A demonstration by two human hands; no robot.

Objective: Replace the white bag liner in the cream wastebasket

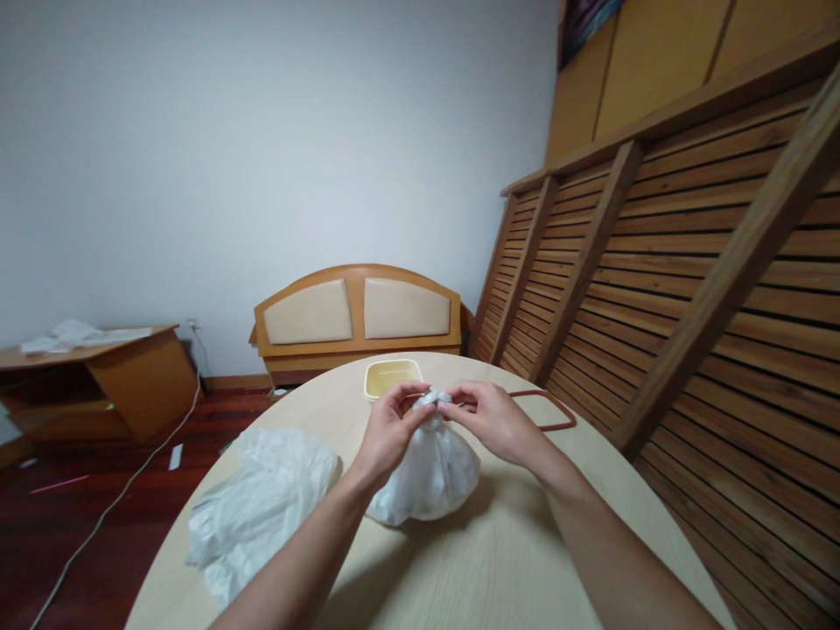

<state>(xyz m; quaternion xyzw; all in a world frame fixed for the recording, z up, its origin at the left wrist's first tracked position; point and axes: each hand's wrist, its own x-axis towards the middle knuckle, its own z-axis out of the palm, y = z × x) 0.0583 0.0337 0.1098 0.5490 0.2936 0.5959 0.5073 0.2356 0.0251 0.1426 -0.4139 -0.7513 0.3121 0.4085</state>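
Observation:
A filled white plastic bag stands on the round table, its neck gathered into a knot at the top. My left hand pinches the left side of that knot between thumb and fingers. From the other side, my right hand pinches the knot too, the thumbs nearly meeting. The bag's contents are hidden by the white plastic. Just behind my left hand is a pale yellow plastic container with no lid on it. Left of my left forearm lies a crumpled white plastic bag.
The round table also bears a reddish-brown rectangular frame at right. Slatted wooden panels lean along the right side. A headboard stands behind the table. On the floor at left, a cable runs past a low desk.

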